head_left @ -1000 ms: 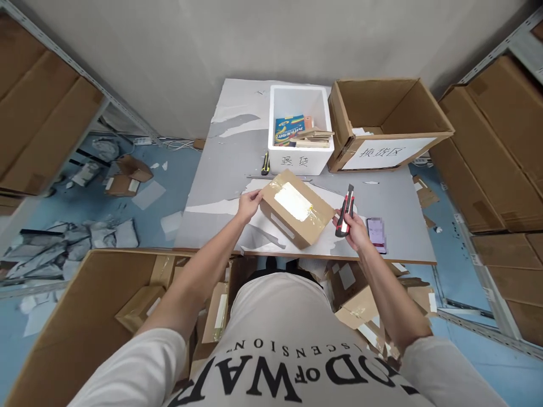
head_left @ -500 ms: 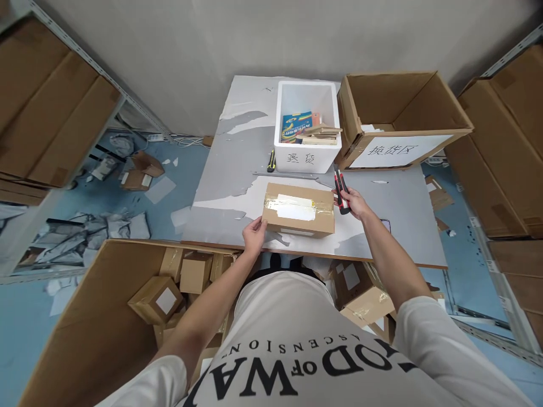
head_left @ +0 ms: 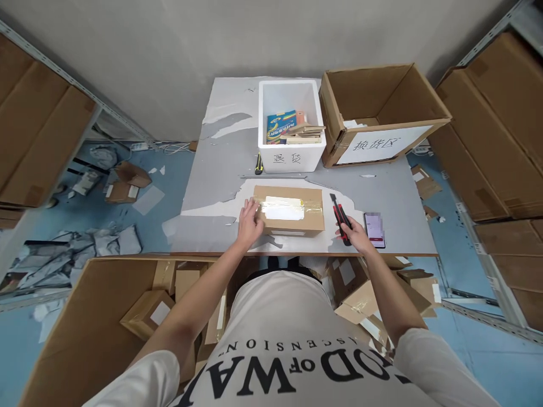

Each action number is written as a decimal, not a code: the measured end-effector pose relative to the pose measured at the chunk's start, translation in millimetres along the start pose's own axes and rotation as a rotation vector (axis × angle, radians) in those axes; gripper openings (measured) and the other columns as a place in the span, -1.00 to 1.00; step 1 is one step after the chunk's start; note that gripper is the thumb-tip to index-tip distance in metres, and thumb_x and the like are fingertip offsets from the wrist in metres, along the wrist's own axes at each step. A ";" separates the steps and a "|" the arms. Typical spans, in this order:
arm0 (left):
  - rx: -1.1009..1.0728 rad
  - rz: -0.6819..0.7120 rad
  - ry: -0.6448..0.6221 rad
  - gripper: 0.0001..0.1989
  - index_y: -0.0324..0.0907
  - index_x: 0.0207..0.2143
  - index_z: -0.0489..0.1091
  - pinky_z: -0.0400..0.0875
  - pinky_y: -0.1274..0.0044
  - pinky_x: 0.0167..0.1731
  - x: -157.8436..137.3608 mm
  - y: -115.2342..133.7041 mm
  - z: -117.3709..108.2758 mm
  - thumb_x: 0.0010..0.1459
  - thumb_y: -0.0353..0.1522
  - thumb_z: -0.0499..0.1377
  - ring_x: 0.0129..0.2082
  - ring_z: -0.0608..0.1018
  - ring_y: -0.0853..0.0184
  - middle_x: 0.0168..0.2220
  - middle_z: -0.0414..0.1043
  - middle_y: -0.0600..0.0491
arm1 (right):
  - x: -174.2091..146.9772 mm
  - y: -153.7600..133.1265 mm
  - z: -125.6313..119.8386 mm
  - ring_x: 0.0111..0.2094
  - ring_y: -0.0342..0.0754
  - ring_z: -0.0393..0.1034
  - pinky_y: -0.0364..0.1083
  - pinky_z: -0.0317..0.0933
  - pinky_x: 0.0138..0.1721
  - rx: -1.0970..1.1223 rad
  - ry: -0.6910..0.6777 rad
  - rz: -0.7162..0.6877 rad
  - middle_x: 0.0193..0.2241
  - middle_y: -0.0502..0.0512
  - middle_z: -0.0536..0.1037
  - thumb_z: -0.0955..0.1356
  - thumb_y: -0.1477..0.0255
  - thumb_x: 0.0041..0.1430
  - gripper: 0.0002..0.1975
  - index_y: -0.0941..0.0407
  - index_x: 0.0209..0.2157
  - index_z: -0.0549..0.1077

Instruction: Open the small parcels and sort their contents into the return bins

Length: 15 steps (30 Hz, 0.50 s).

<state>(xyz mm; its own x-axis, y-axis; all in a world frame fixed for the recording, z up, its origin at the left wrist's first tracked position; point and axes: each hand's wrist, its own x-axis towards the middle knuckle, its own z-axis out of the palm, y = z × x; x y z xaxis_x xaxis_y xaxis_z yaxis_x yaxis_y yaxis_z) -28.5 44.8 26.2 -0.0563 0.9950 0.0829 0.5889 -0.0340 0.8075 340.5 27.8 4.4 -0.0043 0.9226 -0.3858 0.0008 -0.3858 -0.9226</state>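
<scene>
A taped cardboard box [head_left: 314,221] with a white label on top lies on the table before me. My left hand [head_left: 250,223] is at the box's left end, its fingers laid against the cardboard rather than wrapped around it. To the right of the box, my right hand [head_left: 355,233] grips a red-and-black utility knife [head_left: 341,221], its tip pointing away from me. The knife is apart from the box. Near that hand, a phone [head_left: 374,229] lies on the table with its screen lit.
A white foam bin [head_left: 291,158] with books and flat packs stands behind the box. Beside it is a large open carton [head_left: 384,146] with a paper sign. A yellow-and-black cutter [head_left: 258,164] lies left of the bin. Below the table edge, a big carton [head_left: 80,333] holds several boxes.
My left hand has shifted from pinching the box's near left corner to lying along its left end. The right hand with the knife has drawn away from the box, and the phone shows fully.
</scene>
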 end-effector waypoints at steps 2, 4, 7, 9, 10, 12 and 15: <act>0.130 0.136 -0.108 -0.36 -0.16 0.20 0.25 -0.29 0.20 0.29 10.2 8.4 4.8 0.01 -0.35 0.21 0.36 -0.06 0.04 0.34 -0.02 -0.12 | -10.2 4.1 0.3 -0.52 -0.17 0.40 -0.14 0.34 -0.57 -0.029 -0.011 0.007 -0.25 0.05 0.51 0.42 0.15 0.01 -0.31 0.01 0.16 0.25; 0.249 0.242 -0.193 -0.23 -0.20 0.22 0.21 -0.41 0.18 0.28 16.4 15.7 12.3 -0.04 -0.19 0.27 0.36 -0.09 -0.03 0.35 -0.09 -0.17 | -15.5 4.5 3.2 -0.55 -0.18 0.36 -0.17 0.29 -0.62 -0.036 0.002 0.011 -0.23 0.07 0.52 0.41 0.14 0.02 -0.20 -0.02 0.27 0.11; 0.418 0.299 -0.262 0.00 -0.26 0.27 0.11 -0.51 0.14 0.25 17.6 22.8 22.6 -0.15 0.04 0.28 0.35 -0.11 -0.12 0.36 -0.16 -0.26 | -16.2 3.1 7.8 -0.56 -0.20 0.33 -0.18 0.26 -0.65 -0.037 0.003 0.023 -0.22 0.10 0.52 0.40 0.13 0.03 -0.17 0.00 0.30 0.08; 0.542 0.295 -0.305 0.08 -0.27 0.30 0.03 -0.51 0.11 0.24 15.3 25.0 26.0 -0.15 0.14 0.21 0.35 -0.13 -0.13 0.36 -0.20 -0.28 | -14.4 2.8 9.2 -0.56 -0.20 0.32 -0.17 0.26 -0.65 -0.031 -0.022 0.026 -0.23 0.10 0.51 0.39 0.12 0.05 -0.17 0.01 0.30 0.07; 0.601 0.294 -0.326 0.10 -0.28 0.31 -0.01 -0.49 0.09 0.23 14.0 25.5 26.6 -0.13 0.18 0.17 0.35 -0.14 -0.13 0.36 -0.22 -0.28 | -13.7 3.0 9.3 -0.56 -0.21 0.32 -0.17 0.25 -0.65 -0.029 -0.034 0.023 -0.23 0.11 0.50 0.38 0.12 0.06 -0.18 0.02 0.30 0.07; 0.702 0.296 -0.357 0.10 -0.29 0.33 -0.07 -0.44 0.07 0.23 12.3 26.2 26.6 -0.09 0.22 0.09 0.35 -0.14 -0.12 0.37 -0.25 -0.28 | -13.0 3.9 8.7 -0.57 -0.21 0.31 -0.18 0.24 -0.65 -0.026 -0.055 0.019 -0.23 0.11 0.48 0.37 0.12 0.08 -0.19 0.02 0.30 0.06; 0.794 0.297 -0.362 0.08 -0.31 0.33 -0.10 -0.38 0.06 0.23 12.2 27.1 26.4 -0.03 0.23 0.01 0.35 -0.14 -0.11 0.37 -0.25 -0.28 | -14.4 4.1 6.6 -0.57 -0.22 0.31 -0.19 0.23 -0.66 -0.030 -0.076 0.019 -0.24 0.09 0.47 0.36 0.12 0.10 -0.22 0.01 0.30 0.07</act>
<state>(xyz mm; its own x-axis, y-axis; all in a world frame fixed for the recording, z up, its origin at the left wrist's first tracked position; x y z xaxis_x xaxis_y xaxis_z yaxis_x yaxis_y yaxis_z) 8.1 58.5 33.6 0.3628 0.9290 -0.0728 0.9267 -0.3514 0.1336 334.0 12.9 6.2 -0.0804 0.9115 -0.4035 0.0311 -0.4023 -0.9150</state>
